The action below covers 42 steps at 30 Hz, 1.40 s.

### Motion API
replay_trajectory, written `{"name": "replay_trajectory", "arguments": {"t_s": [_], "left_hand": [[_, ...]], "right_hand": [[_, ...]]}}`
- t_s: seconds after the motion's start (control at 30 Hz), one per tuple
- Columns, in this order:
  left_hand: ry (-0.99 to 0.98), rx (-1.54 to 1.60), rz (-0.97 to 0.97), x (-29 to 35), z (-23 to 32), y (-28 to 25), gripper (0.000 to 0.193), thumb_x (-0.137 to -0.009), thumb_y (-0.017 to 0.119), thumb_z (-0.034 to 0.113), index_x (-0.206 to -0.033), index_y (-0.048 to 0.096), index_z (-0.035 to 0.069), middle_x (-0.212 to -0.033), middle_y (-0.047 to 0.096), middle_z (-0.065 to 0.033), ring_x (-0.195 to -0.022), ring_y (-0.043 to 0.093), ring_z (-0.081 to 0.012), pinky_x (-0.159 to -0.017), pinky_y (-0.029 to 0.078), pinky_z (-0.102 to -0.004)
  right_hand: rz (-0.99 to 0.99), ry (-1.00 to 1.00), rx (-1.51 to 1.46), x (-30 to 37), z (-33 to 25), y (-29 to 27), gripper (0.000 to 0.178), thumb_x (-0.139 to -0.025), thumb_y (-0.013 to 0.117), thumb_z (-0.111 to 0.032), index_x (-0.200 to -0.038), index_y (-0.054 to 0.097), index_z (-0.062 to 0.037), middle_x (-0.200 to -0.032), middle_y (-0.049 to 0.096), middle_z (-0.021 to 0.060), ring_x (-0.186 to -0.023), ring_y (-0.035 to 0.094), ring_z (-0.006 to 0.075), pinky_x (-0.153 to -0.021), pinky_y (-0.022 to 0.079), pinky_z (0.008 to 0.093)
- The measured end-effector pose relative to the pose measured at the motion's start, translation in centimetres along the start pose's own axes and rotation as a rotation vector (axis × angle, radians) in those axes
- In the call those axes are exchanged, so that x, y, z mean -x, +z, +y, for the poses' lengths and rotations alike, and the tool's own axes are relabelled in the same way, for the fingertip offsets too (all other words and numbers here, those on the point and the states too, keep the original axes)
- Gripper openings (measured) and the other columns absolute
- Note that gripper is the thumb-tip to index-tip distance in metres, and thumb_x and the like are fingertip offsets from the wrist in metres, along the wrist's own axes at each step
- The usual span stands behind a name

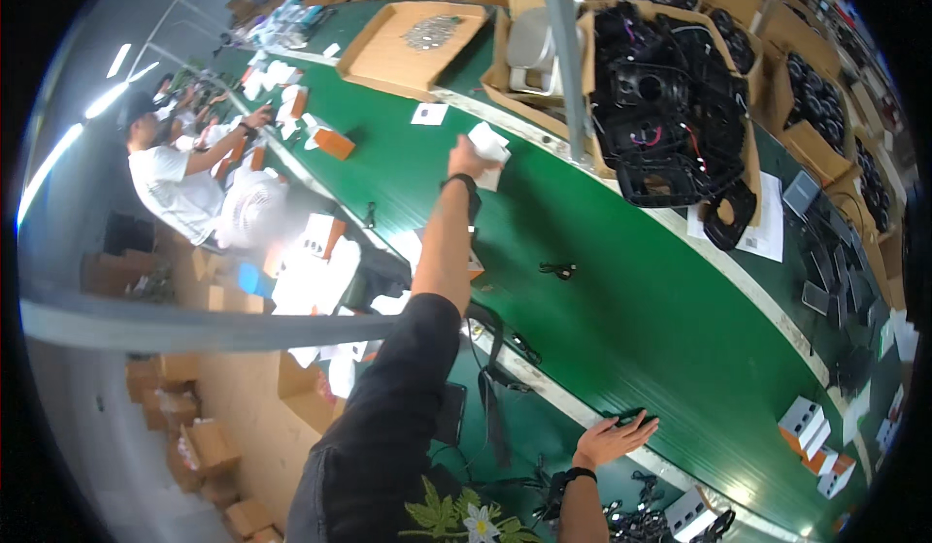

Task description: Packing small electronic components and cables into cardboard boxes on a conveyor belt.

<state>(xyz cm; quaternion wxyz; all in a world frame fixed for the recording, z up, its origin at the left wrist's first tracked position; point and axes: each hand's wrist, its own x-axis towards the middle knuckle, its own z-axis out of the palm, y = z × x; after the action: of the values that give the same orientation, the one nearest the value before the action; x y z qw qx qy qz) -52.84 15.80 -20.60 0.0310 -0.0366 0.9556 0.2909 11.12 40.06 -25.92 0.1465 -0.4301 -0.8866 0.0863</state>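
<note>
My left hand (470, 160) reaches far out over the green conveyor belt (582, 320), its fingers closed on a white folded paper (489, 141). A wristband circles that wrist. Nearer to me, at the belt's near edge, my right hand (615, 438) has its fingers stretched out flat. Something small and black (631, 414) shows behind those fingers, too little of it to name. Between the two hands a small black coiled cable (557, 270) lies on the belt. A white-and-orange box (474, 257) is partly hidden behind my left forearm.
A carton of black plastic housings (670, 97) stands beyond the belt, by a grey post (563, 58). A shallow carton (413, 43) holds small metal parts. White-and-orange boxes (817, 446) sit at right. A grey bar (204, 328) crosses at left, where a co-worker (175, 174) works.
</note>
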Motion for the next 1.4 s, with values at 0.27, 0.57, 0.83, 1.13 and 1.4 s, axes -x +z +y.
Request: {"name": "replay_trajectory", "arguments": {"t_s": [0.27, 0.57, 0.83, 1.13, 1.4], "left_hand": [[-0.231, -0.327, -0.143, -6.0, 2.2, 0.4, 0.129, -0.055, 0.109, 0.048, -0.158, 0.046, 0.003, -0.145, 0.070, -0.0210, -0.138, 0.066, -0.0361, -0.115, 0.057, -0.0446], [-0.271, 0.015, 0.306, -12.6, -4.6, -6.0, 0.087, -0.062, 0.107, 0.044, -0.128, 0.069, 0.002, -0.120, 0.081, -0.0193, -0.109, 0.080, -0.0377, -0.095, 0.065, -0.0462], [-0.540, -0.072, 0.095, -13.8, -4.7, -3.0, 0.119, -0.058, 0.111, 0.040, -0.149, 0.043, 0.005, -0.141, 0.073, -0.0211, -0.133, 0.071, -0.0374, -0.114, 0.057, -0.0494], [-0.578, -0.270, 0.043, -12.2, -0.2, -3.2, 0.058, -0.081, 0.094, 0.040, -0.132, 0.074, 0.019, -0.132, 0.077, -0.0108, -0.126, 0.074, -0.0288, -0.098, 0.065, -0.0399], [-0.367, -0.162, 0.335, 3.3, 7.4, 1.3, 0.021, -0.087, 0.086, 0.022, -0.107, 0.084, 0.014, -0.131, 0.066, -0.0122, -0.122, 0.067, -0.0366, -0.092, 0.065, -0.0487]], "right_hand": [[-0.019, 0.025, 0.012, 0.2, -0.2, 0.1, 0.061, -0.116, 0.039, -0.040, -0.165, 0.043, -0.0031, -0.178, 0.031, 0.0256, -0.165, 0.027, 0.0476, -0.133, 0.020, 0.0677], [-0.054, 0.015, 0.026, 0.4, -1.3, 0.8, 0.062, -0.113, 0.044, -0.034, -0.167, 0.041, -0.0031, -0.177, 0.033, 0.0257, -0.164, 0.029, 0.0491, -0.132, 0.019, 0.0695], [0.011, -0.058, -0.001, 0.2, 0.2, -0.6, 0.068, -0.115, 0.042, -0.041, -0.166, 0.042, 0.0042, -0.175, 0.030, 0.0341, -0.160, 0.031, 0.0538, -0.130, 0.026, 0.0665], [-0.053, -0.054, 0.059, -0.6, -2.5, -2.5, 0.074, -0.114, 0.049, -0.048, -0.162, 0.044, 0.0079, -0.168, 0.036, 0.0405, -0.152, 0.038, 0.0601, -0.123, 0.032, 0.0724], [0.030, -0.060, 0.106, 1.7, 1.9, 1.3, 0.072, -0.117, 0.037, -0.046, -0.170, 0.036, 0.0033, -0.178, 0.025, 0.0318, -0.164, 0.026, 0.0526, -0.130, 0.028, 0.0674]]}}
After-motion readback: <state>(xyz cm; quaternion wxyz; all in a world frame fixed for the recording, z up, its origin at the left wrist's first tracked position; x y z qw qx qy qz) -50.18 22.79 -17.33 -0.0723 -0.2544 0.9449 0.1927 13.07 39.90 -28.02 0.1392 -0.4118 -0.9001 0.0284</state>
